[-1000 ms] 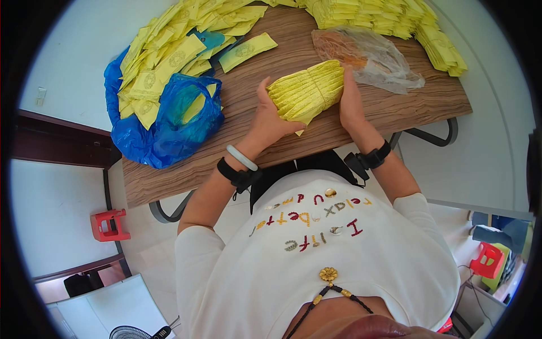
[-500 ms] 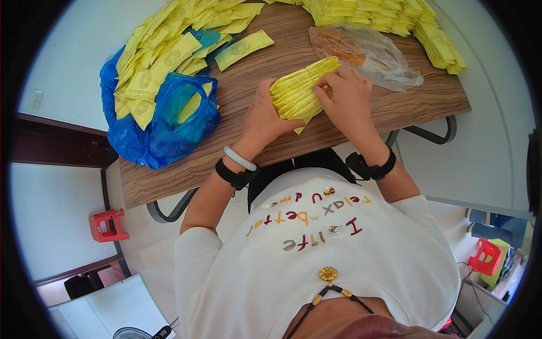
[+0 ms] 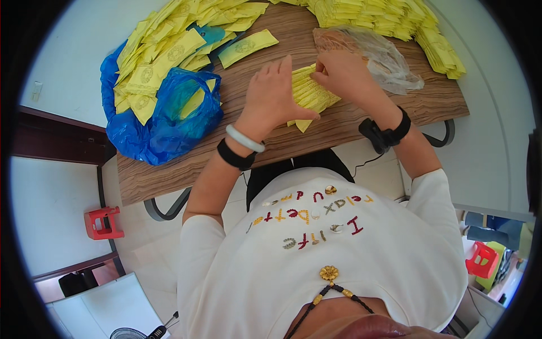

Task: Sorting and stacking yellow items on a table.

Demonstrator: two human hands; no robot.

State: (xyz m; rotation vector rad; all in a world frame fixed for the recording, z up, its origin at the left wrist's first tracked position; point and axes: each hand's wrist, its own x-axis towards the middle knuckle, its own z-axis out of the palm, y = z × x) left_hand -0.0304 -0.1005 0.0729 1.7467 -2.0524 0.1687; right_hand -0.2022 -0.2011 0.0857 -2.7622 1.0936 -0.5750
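A fanned stack of yellow paper packets (image 3: pixel 312 93) lies between my hands over the wooden table. My left hand (image 3: pixel 271 97) stands at the stack's left edge, its fingers stretched up and the thumb spread along the near end. My right hand (image 3: pixel 343 73) is closed, fingers curled, against the stack's upper right side; what its fingers pinch, if anything, is hidden. Just beyond that hand lies a clear plastic bag (image 3: pixel 389 66) with orange-brown contents. One loose yellow packet (image 3: pixel 248 47) lies farther off to the left.
A blue plastic bag (image 3: pixel 161 138) overflows with yellow packets (image 3: pixel 164 59) at the table's left. Neat rows of yellow packets (image 3: pixel 367 14) fill the far right. The wooden table's (image 3: pixel 237 161) near edge runs before me. Red stools (image 3: pixel 103 222) stand on the floor.
My left hand has loosened from around the stack and straightened its fingers. The stack now sits lower and flatter. The right hand has curled its fingers and shifted slightly up.
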